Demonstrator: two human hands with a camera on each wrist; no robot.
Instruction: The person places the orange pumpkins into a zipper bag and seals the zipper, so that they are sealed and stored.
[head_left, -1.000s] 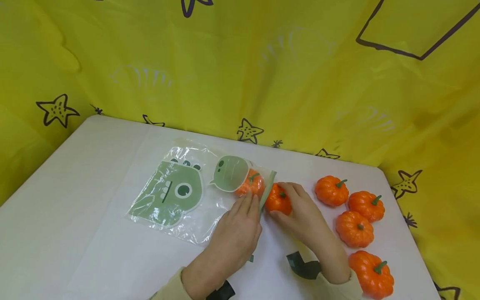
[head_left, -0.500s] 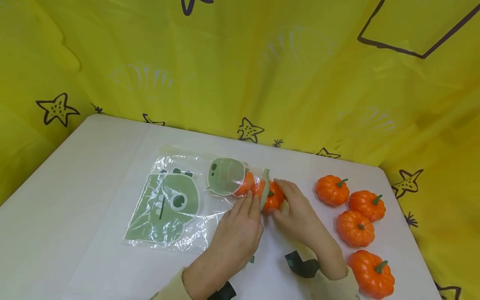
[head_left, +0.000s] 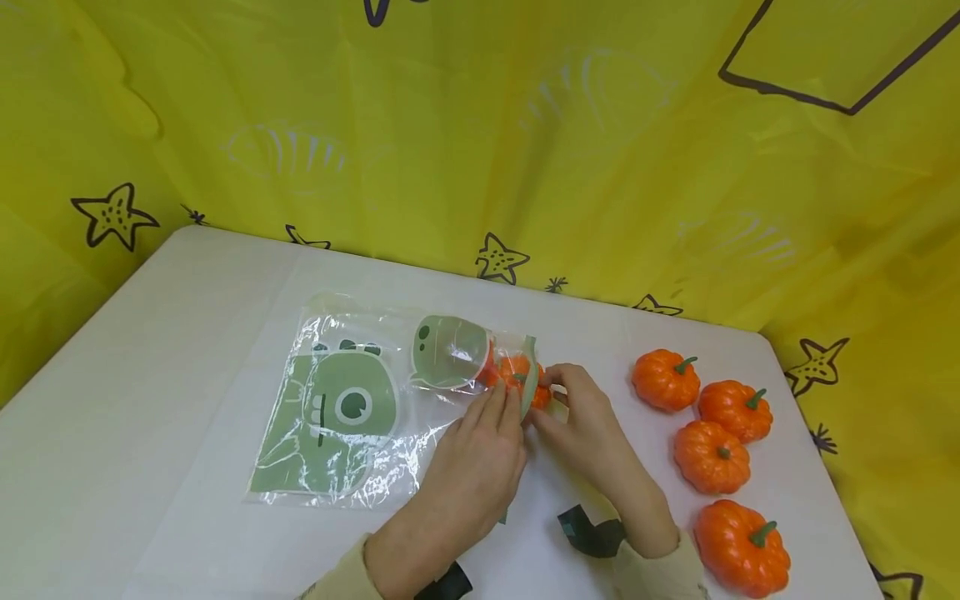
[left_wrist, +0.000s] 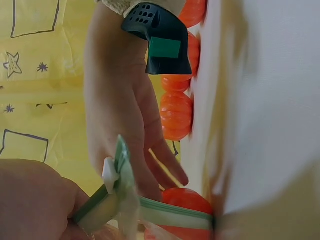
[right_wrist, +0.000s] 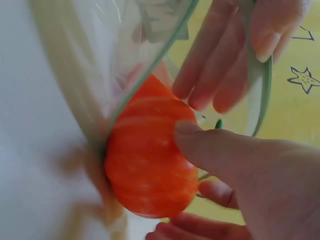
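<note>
A clear zip bag [head_left: 341, 417] with green monster prints lies flat, its green-edged mouth facing right. My left hand [head_left: 472, 467] pinches the bag's mouth; the right wrist view shows its thumb outside the lip and fingers inside. Between thumb and fingers, my right hand [head_left: 588, 437] holds a small orange toy pumpkin [right_wrist: 152, 155]. Most of that pumpkin is inside the mouth, under the clear film. Another pumpkin [head_left: 489, 367] sits deeper in the bag, partly hidden by a green print.
On the right side of the white table [head_left: 187, 350] several pumpkins [head_left: 711, 457] stand in a loose column, close by my right forearm. A yellow curtain [head_left: 420, 150] with starfish drawings hangs behind the table. Dark wrist mounts [head_left: 592, 532] sit on both wrists.
My right hand has moved left, taking its pumpkin from outside the bag into the mouth. The bag has shifted slightly left and turned a little. The left hand stays at the lip.
</note>
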